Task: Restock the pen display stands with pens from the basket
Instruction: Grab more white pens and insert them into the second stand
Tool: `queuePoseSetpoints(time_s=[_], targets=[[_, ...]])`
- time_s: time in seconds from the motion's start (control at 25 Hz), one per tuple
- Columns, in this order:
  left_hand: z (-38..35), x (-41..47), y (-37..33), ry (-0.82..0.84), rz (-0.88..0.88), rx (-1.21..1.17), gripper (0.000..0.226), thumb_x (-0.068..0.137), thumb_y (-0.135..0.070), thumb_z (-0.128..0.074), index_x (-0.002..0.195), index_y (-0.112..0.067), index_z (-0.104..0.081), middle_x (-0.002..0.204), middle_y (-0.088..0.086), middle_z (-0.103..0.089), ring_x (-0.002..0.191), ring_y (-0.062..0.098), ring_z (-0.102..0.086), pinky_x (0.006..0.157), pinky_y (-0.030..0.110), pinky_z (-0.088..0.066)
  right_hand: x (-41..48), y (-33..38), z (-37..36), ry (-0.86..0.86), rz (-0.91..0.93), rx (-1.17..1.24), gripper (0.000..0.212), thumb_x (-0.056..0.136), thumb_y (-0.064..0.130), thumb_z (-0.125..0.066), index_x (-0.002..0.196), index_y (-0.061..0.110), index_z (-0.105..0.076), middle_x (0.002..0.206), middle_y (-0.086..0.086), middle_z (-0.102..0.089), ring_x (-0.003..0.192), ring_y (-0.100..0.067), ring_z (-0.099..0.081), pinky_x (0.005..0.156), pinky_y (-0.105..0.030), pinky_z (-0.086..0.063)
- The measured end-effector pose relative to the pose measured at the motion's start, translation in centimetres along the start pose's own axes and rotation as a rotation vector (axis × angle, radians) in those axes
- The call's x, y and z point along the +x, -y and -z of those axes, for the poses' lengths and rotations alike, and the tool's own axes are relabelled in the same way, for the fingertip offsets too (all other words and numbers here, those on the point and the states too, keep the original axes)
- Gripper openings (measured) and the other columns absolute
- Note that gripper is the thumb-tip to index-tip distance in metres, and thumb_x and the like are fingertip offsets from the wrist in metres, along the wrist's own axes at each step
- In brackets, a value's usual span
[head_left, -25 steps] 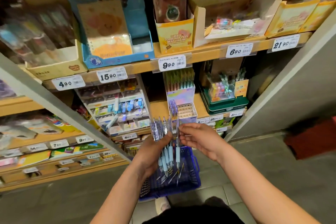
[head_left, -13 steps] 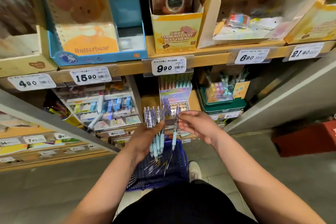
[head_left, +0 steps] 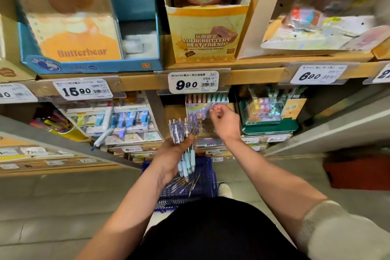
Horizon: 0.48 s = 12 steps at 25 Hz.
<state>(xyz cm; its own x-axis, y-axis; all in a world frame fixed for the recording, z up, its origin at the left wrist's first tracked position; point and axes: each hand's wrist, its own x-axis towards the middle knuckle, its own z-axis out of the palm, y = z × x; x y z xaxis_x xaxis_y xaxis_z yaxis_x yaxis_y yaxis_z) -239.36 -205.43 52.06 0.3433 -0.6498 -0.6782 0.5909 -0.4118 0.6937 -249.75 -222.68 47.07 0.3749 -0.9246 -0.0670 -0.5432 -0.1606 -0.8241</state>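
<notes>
L hand point(head_left: 172, 155) round pens point(head_left: 182, 132), below R point(head_left: 224, 122)

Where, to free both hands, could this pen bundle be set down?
For the pen bundle: bare shelf strip between the white pen stand and purple pen stand, or floor tiles left of the blue basket. Rightward it is crowded by the green stand.

The pens point(head_left: 183, 132) are made of clear glossy plastic, the basket point(head_left: 208, 187) of blue plastic mesh, the shelf point(head_left: 253, 76) of matt wood, the box point(head_left: 207, 35) of printed cardboard.
</notes>
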Motion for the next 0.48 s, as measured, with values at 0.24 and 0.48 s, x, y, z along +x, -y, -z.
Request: queuePoseSetpoints(time_s=[0.24,0.48], targets=[[0.9,0.0,-0.7,-0.024,0.023,-0.027,0.028,0.091,-0.023,-0.073,0.087,-0.023,-0.045,0.06,-0.022,-0.07,0.058,-0.01,-0.067,0.05,0.013,-0.051,0.5,-0.2,-0.9,0.021,0.066,-0.101,0.009,0.095,0.017,-0.066,0.103,0.017,-0.07,0.089,0.009,-0.071,0.079,-0.003,-0.065,0.07,0.003,-0.04],[1.2,-0.3,-0.9,-0.017,0.026,-0.074,0.037,0.077,-0.029,-0.08,0.088,-0.026,-0.045,0.086,-0.004,-0.079,0.086,0.013,-0.076,0.072,0.03,-0.059,0.6,-1.0,-1.5,0.084,0.115,-0.23,0.012,0.096,0.019,-0.065,0.106,0.013,-0.07,0.09,0.001,-0.074,0.077,-0.012,-0.068,0.076,-0.025,-0.056]])
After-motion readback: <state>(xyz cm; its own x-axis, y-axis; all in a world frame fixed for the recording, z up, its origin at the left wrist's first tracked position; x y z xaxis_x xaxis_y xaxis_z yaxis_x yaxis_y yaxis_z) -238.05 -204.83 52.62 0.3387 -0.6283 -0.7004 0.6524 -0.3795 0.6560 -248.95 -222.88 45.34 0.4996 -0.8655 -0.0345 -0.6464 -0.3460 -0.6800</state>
